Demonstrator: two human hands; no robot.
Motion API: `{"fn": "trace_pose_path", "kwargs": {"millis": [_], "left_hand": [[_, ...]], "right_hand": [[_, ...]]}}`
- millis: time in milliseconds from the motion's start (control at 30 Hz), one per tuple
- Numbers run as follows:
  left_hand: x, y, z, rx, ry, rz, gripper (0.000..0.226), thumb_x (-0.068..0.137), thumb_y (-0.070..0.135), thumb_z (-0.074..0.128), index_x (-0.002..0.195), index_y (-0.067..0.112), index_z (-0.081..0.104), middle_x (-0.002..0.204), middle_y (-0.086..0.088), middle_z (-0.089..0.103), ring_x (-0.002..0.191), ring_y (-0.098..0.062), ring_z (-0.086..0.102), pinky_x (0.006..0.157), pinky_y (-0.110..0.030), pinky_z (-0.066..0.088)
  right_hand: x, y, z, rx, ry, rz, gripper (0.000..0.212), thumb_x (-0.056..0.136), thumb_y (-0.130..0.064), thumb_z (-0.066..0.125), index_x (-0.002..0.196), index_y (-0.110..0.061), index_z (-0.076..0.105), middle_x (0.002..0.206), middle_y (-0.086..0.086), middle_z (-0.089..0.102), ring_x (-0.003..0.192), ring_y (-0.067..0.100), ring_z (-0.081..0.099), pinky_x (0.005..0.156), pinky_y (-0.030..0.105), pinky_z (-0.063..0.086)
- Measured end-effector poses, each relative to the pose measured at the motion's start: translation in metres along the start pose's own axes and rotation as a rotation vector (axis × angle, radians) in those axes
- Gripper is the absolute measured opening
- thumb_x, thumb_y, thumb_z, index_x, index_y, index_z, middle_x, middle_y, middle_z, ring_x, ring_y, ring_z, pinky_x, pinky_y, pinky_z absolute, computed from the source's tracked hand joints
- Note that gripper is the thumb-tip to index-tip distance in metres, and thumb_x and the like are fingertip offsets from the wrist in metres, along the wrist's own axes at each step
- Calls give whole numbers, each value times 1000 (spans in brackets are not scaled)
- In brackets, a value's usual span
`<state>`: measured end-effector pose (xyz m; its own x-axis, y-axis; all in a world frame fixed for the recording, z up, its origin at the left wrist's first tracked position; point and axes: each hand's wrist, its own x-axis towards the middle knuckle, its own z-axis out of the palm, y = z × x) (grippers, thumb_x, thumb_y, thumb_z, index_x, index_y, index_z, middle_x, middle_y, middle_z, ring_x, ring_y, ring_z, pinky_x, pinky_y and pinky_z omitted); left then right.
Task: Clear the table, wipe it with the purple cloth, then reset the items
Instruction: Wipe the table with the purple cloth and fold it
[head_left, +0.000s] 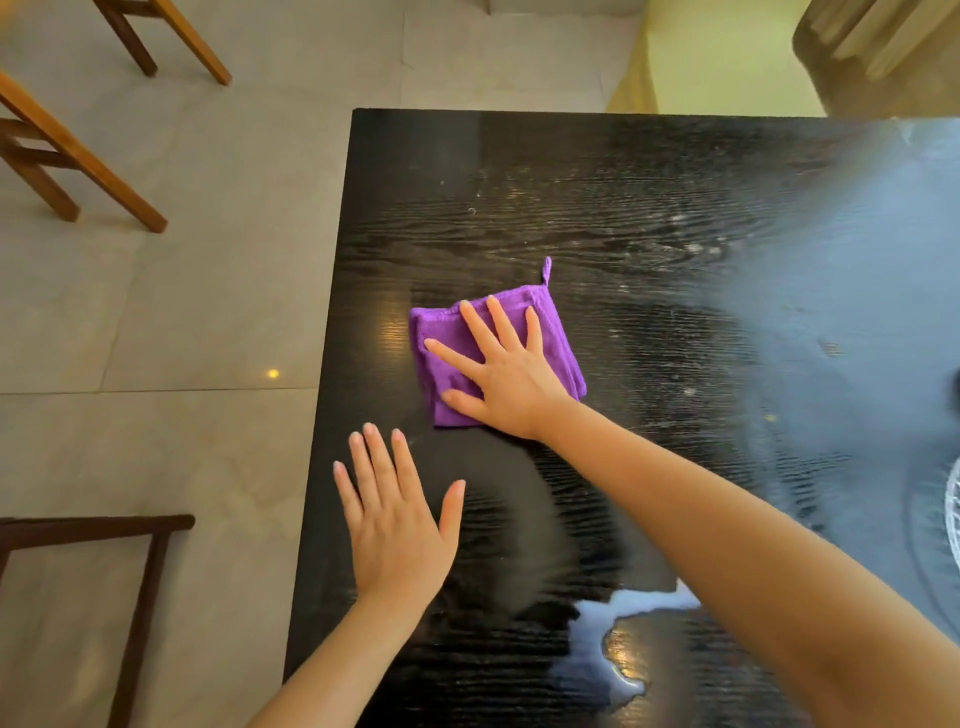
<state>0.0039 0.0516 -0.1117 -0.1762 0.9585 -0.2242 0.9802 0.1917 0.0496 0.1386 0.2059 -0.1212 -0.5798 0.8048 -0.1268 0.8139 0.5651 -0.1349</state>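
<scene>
A folded purple cloth with a small hanging loop lies flat on the black wood-grain table, near its left edge. My right hand presses down on the cloth with fingers spread, covering its near half. My left hand rests palm-down on the bare tabletop just in front of the cloth, close to the left edge, fingers apart and holding nothing. The tabletop shows faint streaks and specks further back.
A white wire object pokes in at the right edge of the table. Wooden chair legs stand on the tiled floor at far left, and a dark chair frame stands at lower left. A yellow cloth-covered thing lies beyond the far edge.
</scene>
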Motion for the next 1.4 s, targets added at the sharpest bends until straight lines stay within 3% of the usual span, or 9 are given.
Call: {"fn": "trace_pose_path", "kwargs": {"millis": [200, 467, 667, 900, 1067, 1300, 1400], "left_hand": [[0, -2, 2, 0, 28, 8, 85, 89, 63, 5, 146, 1, 17, 154, -26, 18, 144, -37, 12, 116, -56, 16], [-47, 15, 8, 16, 3, 55, 81, 90, 61, 3, 148, 6, 19, 154, -23, 19, 144, -37, 16, 115, -58, 16], [-66, 12, 13, 29, 25, 62, 78, 83, 63, -9, 147, 17, -4, 158, -12, -2, 146, -27, -5, 119, -51, 2], [-124, 2, 24, 39, 29, 60, 74, 88, 61, 4, 148, 18, 12, 157, -12, 15, 145, -28, 7, 116, -54, 10], [-140, 0, 31, 20, 79, 44, 72, 89, 61, 4, 148, 20, 10, 158, -10, 12, 146, -27, 5, 117, -55, 7], [-140, 2, 31, 56, 88, 35, 74, 88, 61, 5, 149, 19, 15, 158, -11, 17, 146, -30, 9, 116, -56, 8], [-139, 3, 30, 69, 83, 37, 75, 88, 62, 7, 149, 19, 18, 158, -12, 19, 146, -30, 11, 116, -56, 9]], "right_hand": [[-21, 71, -12, -83, -19, -263, 49, 96, -38, 35, 145, -36, 30, 157, -2, 23, 147, 25, 15, 118, 50, 11], [-63, 119, -22, 27, 84, -222, 47, 92, -23, 43, 138, -17, 47, 149, 10, 39, 140, 31, 31, 116, 43, 18], [-119, 156, -23, 118, 161, -54, 44, 88, -9, 54, 132, -11, 54, 146, 16, 42, 136, 33, 39, 113, 48, 28], [-186, 181, -21, 145, 220, 97, 38, 89, -8, 55, 127, -12, 60, 145, 13, 45, 130, 35, 47, 106, 43, 36], [-233, 191, -19, 132, 175, 200, 39, 93, -15, 52, 132, -15, 55, 150, 7, 40, 134, 31, 42, 105, 40, 37], [-288, 166, -5, 225, 288, 437, 36, 96, -23, 46, 131, -22, 56, 147, -6, 45, 125, 29, 49, 94, 38, 41], [-304, 144, 6, 314, 371, 535, 34, 97, -23, 44, 128, -20, 58, 144, -3, 49, 127, 25, 49, 103, 37, 33]]}}
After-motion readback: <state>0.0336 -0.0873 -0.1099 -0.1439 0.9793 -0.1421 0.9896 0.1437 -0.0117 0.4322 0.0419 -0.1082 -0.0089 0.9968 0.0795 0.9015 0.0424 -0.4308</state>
